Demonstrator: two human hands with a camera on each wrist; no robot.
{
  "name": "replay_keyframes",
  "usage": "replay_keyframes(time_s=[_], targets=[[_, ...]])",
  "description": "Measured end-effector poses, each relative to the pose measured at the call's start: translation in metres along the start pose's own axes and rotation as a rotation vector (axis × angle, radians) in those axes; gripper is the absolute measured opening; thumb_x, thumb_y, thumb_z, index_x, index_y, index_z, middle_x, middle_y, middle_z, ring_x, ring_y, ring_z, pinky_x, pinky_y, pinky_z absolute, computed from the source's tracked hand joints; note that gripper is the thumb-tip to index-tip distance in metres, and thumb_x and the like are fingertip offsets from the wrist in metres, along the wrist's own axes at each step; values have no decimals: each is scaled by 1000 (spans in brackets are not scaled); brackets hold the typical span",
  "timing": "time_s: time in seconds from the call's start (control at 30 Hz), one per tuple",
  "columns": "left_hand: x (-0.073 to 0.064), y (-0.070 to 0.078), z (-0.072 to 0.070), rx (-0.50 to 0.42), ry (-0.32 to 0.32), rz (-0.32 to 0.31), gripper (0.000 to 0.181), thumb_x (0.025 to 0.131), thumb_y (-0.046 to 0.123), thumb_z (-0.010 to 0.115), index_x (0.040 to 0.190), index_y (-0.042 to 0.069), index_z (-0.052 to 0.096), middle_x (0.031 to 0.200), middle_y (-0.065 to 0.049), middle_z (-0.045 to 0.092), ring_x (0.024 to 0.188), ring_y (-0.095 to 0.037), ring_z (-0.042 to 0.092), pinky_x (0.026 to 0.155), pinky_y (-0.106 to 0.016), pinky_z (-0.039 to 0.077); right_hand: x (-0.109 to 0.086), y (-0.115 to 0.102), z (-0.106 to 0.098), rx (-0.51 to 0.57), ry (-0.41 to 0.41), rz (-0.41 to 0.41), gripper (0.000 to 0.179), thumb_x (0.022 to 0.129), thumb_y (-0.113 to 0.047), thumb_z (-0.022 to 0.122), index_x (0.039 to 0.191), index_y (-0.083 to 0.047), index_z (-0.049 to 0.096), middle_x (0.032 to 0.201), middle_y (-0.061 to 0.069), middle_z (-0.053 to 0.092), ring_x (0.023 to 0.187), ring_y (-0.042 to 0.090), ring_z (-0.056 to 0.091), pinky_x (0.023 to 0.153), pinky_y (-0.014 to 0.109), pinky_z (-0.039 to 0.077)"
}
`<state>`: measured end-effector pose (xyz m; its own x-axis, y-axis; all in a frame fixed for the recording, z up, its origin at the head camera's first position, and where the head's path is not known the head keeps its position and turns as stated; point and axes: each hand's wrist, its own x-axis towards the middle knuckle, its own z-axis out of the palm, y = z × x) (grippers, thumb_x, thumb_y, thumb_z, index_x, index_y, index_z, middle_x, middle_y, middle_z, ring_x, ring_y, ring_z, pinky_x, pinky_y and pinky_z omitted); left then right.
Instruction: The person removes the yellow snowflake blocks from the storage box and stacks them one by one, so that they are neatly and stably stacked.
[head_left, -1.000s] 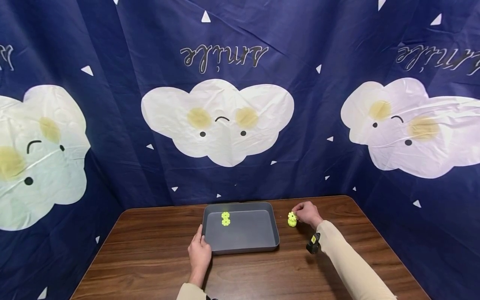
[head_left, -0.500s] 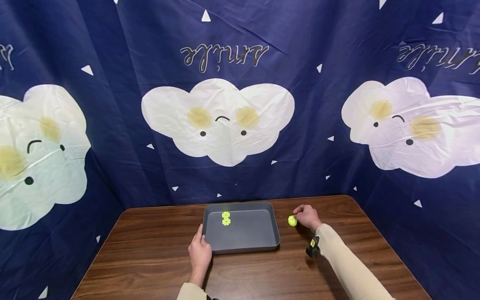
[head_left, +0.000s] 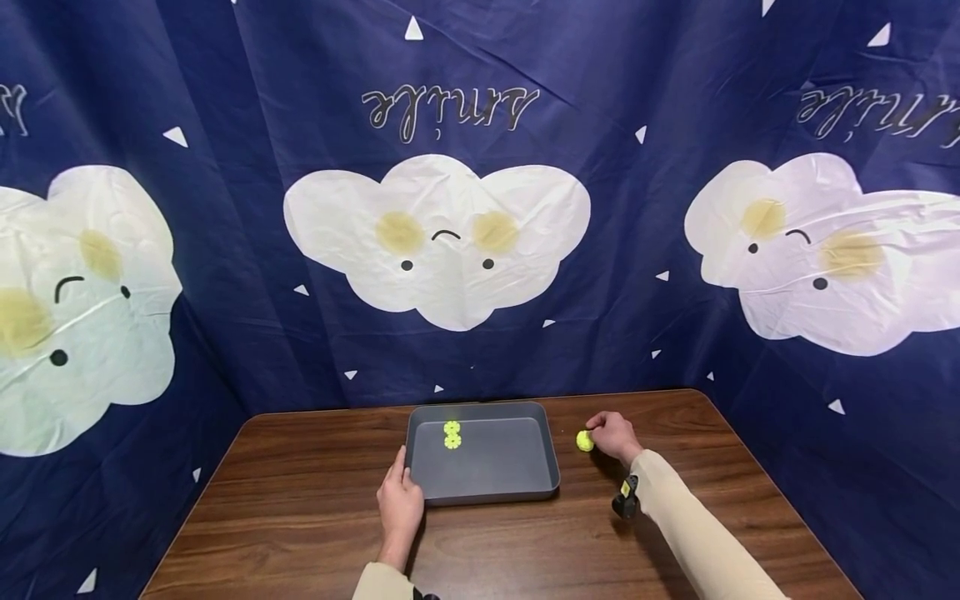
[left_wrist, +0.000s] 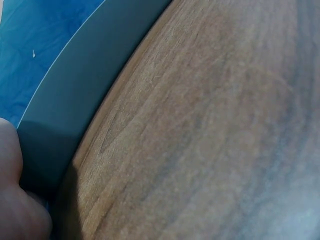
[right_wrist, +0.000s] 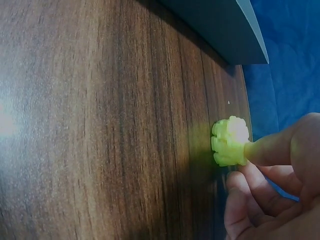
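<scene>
In the head view my right hand (head_left: 615, 436) is right of the tray, with its fingertips at a small stack of neon-yellow flower-shaped plastic discs (head_left: 584, 441). The right wrist view shows thumb and finger pinching the edge of these layered discs (right_wrist: 230, 141), close over the wood; the fingers partly hide them. My left hand (head_left: 400, 504) rests along the left wall of a dark grey rectangular tray (head_left: 487, 498), fingers extended against it. Inside the tray, toward its left back, lie two more yellow flower-shaped discs (head_left: 452, 435), one behind the other.
The brown wooden table (head_left: 300, 517) carries the tray near its back edge. A blue curtain (head_left: 630, 350) with white clouds hangs close behind and on both sides. A black wrist camera (head_left: 625, 497) is strapped at the right sleeve.
A disc that my right hand held tilted up over the stack has come down onto it. The right hand has shifted slightly; the left hand and tray have stayed put.
</scene>
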<state>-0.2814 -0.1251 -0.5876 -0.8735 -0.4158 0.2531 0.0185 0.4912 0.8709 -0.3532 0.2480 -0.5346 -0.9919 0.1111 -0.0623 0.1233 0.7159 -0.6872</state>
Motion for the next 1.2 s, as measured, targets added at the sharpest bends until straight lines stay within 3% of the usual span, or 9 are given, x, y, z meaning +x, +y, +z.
replay_keyframes(time_s=[0.47, 0.63, 0.77, 0.9, 1.1, 1.2], targets=[[-2, 2, 3, 1, -4, 4, 46, 98, -8, 46, 143, -3, 54, 134, -31, 60, 126, -48, 58, 106, -60, 46, 1, 4, 0, 13, -1, 5, 16, 86, -7, 65, 100, -1, 70, 99, 14, 70, 90, 27, 61, 77, 33, 52], [-3, 1, 3, 4, 5, 15, 46, 97, -8, 46, 142, -5, 54, 133, -32, 61, 125, -48, 58, 106, -60, 46, 4, -5, 1, -20, 89, -28, 16, 90, -14, 63, 99, -3, 69, 97, 13, 71, 91, 28, 64, 77, 36, 52], [-2, 1, 3, 3, 20, 24, 45, 97, -9, 46, 141, -5, 55, 132, -32, 61, 123, -49, 59, 105, -60, 47, 9, -31, 8, -37, 210, -115, 15, 89, -17, 64, 96, -5, 69, 92, 11, 72, 89, 29, 66, 83, 42, 55], [-1, 1, 2, 5, 17, 14, 45, 98, -8, 46, 142, -4, 55, 133, -32, 61, 124, -49, 58, 106, -60, 46, 12, -71, 27, 10, 247, -187, 11, 86, -16, 69, 92, -6, 69, 89, 9, 73, 88, 27, 67, 83, 41, 55], [-1, 1, 2, 1, 18, 3, 45, 97, -9, 46, 141, -4, 55, 133, -32, 61, 124, -48, 58, 106, -60, 47, 6, -131, 81, 27, 142, -273, 17, 84, -19, 76, 94, -6, 71, 94, 11, 71, 92, 28, 66, 84, 40, 55], [-1, 1, 2, 6, 21, 10, 45, 97, -9, 46, 141, -4, 56, 132, -32, 62, 123, -48, 59, 105, -60, 47, -3, -151, 109, 20, 69, -256, 19, 84, -20, 78, 94, -5, 72, 94, 10, 71, 91, 28, 66, 83, 39, 56]])
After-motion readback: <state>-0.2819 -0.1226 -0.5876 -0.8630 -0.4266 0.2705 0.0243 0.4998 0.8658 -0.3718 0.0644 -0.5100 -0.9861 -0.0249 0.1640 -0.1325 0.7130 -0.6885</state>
